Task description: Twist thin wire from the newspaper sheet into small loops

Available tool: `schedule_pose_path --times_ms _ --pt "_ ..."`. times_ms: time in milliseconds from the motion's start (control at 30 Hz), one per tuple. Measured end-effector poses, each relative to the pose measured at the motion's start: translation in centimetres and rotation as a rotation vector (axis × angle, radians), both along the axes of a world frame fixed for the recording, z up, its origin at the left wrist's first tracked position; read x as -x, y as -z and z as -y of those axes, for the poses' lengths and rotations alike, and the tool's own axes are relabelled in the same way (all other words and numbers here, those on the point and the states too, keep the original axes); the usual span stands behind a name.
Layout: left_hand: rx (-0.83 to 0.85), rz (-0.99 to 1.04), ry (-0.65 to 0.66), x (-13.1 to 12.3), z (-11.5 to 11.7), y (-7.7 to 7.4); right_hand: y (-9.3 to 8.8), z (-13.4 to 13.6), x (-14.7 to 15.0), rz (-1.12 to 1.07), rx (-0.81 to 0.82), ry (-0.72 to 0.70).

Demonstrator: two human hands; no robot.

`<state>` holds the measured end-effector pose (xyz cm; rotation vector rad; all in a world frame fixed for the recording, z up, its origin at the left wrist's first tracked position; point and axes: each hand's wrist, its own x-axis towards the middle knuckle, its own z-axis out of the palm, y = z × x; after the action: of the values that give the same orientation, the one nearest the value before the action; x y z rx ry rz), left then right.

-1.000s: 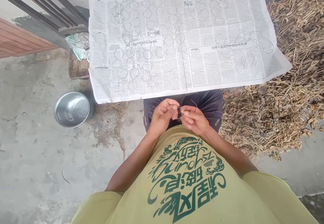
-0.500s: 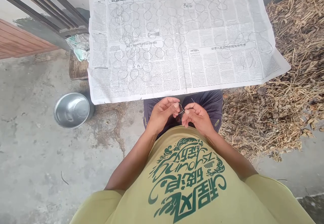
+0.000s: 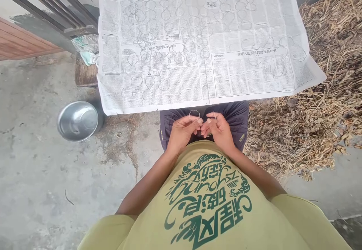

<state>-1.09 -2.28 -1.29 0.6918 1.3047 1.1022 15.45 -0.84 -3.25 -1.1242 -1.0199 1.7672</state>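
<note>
Between my two hands is a thin wire (image 3: 194, 111), bent into a round loop that stands up above my left fingers. My left hand (image 3: 183, 128) pinches it between thumb and forefinger. Close beside it, my right hand (image 3: 219, 129) is closed in a pinch on the same wire, and a short end pokes up past its forefinger. Both hands are over my lap, just below the near edge of a newspaper sheet (image 3: 181, 91). Many thin wire pieces bent into double loops, such as one figure-eight wire (image 3: 149, 82), lie across the newspaper.
A metal basin (image 3: 79, 121) stands on the concrete floor at the left. Behind it, a plastic bag (image 3: 86, 48) rests on a wooden stool (image 3: 85, 72). Dry plant stalks (image 3: 288, 137) are heaped at the right. A loose dark strand (image 3: 68, 197) lies on the floor.
The wire now shows a rounder loop above my left fingers. My hands have come closer together, and the right one has turned slightly. The newspaper looks unchanged.
</note>
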Motion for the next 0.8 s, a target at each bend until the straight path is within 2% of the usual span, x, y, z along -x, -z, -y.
schedule_pose_path --times_ms 100,233,467,567,633,800 --pt "-0.013 -0.057 0.042 0.1 -0.1 -0.7 0.2 -0.1 -0.7 0.226 -0.128 0.014" --pt "-0.036 -0.125 0.087 -0.1 -0.2 -1.1 0.3 -0.4 -1.4 0.467 -0.300 -0.065" --pt "0.029 0.063 0.187 0.3 -0.6 -0.9 1.1 -1.2 -2.6 0.551 -0.631 -0.197" --pt "0.071 0.129 0.180 0.6 -0.7 -0.6 1.2 -1.2 -3.1 0.552 -0.732 -0.241" --pt "0.082 0.143 0.146 0.7 -0.7 -0.5 1.1 -1.2 -3.1 0.570 -0.716 -0.239" --pt "0.038 0.062 0.052 0.4 -0.7 -0.3 0.6 -0.9 -2.5 0.560 -0.467 -0.116"
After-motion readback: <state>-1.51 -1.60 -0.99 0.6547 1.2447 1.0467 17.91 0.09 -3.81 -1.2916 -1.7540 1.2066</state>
